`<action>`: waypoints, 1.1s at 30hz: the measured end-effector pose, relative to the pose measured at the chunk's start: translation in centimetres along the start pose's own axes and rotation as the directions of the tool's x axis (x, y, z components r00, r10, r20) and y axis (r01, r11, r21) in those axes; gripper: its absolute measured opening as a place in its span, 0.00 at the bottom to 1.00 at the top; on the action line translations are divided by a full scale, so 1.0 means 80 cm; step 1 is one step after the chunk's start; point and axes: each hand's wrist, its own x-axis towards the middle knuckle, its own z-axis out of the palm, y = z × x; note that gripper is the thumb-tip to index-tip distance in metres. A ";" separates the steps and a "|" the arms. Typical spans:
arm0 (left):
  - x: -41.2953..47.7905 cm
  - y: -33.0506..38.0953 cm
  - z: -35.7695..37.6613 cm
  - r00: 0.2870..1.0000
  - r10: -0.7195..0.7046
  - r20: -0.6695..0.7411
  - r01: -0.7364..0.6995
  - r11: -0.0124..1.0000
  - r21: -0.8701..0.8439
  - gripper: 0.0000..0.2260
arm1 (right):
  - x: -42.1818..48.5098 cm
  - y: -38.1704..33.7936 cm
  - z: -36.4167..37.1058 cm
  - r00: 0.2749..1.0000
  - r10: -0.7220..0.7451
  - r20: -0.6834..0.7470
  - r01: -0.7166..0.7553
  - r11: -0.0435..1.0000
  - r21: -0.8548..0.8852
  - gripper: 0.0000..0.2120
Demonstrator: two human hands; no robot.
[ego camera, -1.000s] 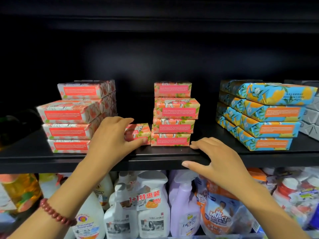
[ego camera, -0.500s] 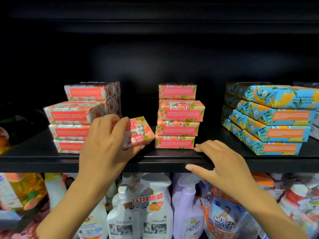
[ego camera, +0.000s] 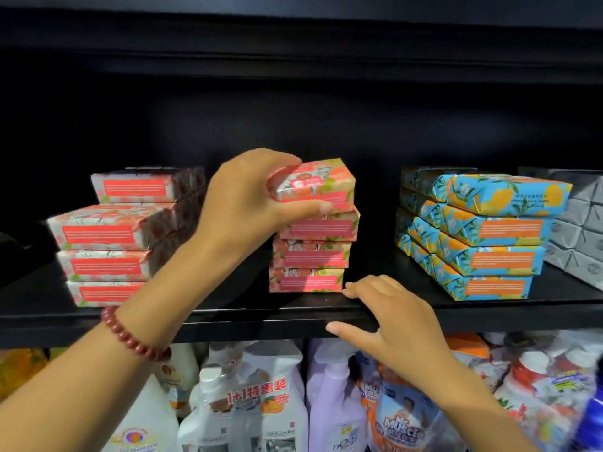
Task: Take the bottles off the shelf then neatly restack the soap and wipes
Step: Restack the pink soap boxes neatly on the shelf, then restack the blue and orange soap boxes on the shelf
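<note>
Restacking was the step in hand, as I judged it: the only bottles (ego camera: 261,402) in view stood on the level below the shelf (ego camera: 489,313). My left hand (ego camera: 241,203) grasped one pink soap bar (ego camera: 321,184), fingers curled over its top and thumb under its near edge. I held it tilted at the top of the middle stack (ego camera: 313,256); whether it already sat on the bar beneath, I could not tell. My right hand (ego camera: 391,321) rested on the shelf's front edge just beside the foot of that stack, fingers relaxed and holding nothing. The left stack (ego camera: 107,236) and the blue packs (ego camera: 489,236) lay well apart to either side. The next move, I thought, called for levelling the bar, squaring its edges with those below, then letting go without nudging the pile.
</note>
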 end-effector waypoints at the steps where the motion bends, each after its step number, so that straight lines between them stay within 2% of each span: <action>1: 0.006 0.004 0.007 1.000 -0.007 0.028 0.008 1.000 -0.015 0.35 | 0.000 0.000 0.001 1.000 -0.003 -0.005 0.003 1.000 -0.001 0.27; 3: 0.014 0.008 0.020 0.996 -0.045 0.074 0.049 0.997 -0.053 0.35 | -0.001 0.000 0.001 1.000 -0.007 -0.011 0.007 1.000 0.000 0.27; 5: 0.019 0.008 0.027 0.993 -0.065 0.098 0.069 0.997 -0.041 0.31 | -0.001 0.001 0.001 1.000 -0.007 -0.012 0.007 1.000 -0.002 0.26; 7: 0.018 0.009 0.029 0.996 -0.028 0.089 0.027 0.999 0.018 0.27 | -0.002 0.002 0.002 1.000 -0.009 -0.017 0.008 1.000 -0.009 0.26; 11: 0.012 0.017 0.033 0.990 0.134 0.032 -0.137 0.984 0.110 0.17 | -0.002 0.002 0.003 1.000 -0.011 -0.023 0.011 1.000 -0.014 0.26; 13: 0.010 0.017 0.037 0.989 0.143 0.020 -0.145 0.983 0.113 0.14 | -0.002 0.002 0.003 0.999 -0.018 -0.031 0.018 1.000 -0.014 0.26; 18: 0.011 0.014 0.040 0.994 0.110 0.020 -0.112 0.989 0.097 0.14 | -0.002 0.003 0.004 0.999 -0.021 -0.043 0.020 0.999 -0.031 0.26; 21: 0.005 0.012 0.042 0.989 0.150 0.009 -0.149 0.974 0.170 0.16 | -0.003 0.003 0.001 0.999 -0.019 0.026 0.020 1.000 -0.020 0.27; 24: -0.011 0.016 0.042 0.963 0.261 -0.070 -0.244 0.951 0.188 0.15 | -0.004 0.009 -0.011 0.997 0.019 0.074 -0.029 0.991 0.133 0.26; 26: -0.025 0.025 0.048 0.928 0.350 -0.123 -0.334 0.933 0.137 0.11 | -0.007 0.012 -0.030 0.994 0.098 -0.038 -0.086 0.966 0.243 0.21; 28: -0.040 0.038 0.061 0.908 0.403 -0.112 -0.397 0.915 0.070 0.09 | -0.009 0.019 -0.059 0.949 0.166 -0.268 -0.112 0.973 0.204 0.16; 30: -0.053 0.051 0.084 0.898 0.438 -0.041 -0.438 0.899 0.007 0.08 | -0.012 0.028 -0.092 0.882 0.180 -0.434 -0.145 0.983 0.115 0.13; 33: -0.068 0.063 0.121 0.903 0.422 0.082 -0.418 0.906 -0.065 0.12 | -0.016 0.052 -0.137 0.850 0.182 -0.495 -0.211 0.977 -0.003 0.13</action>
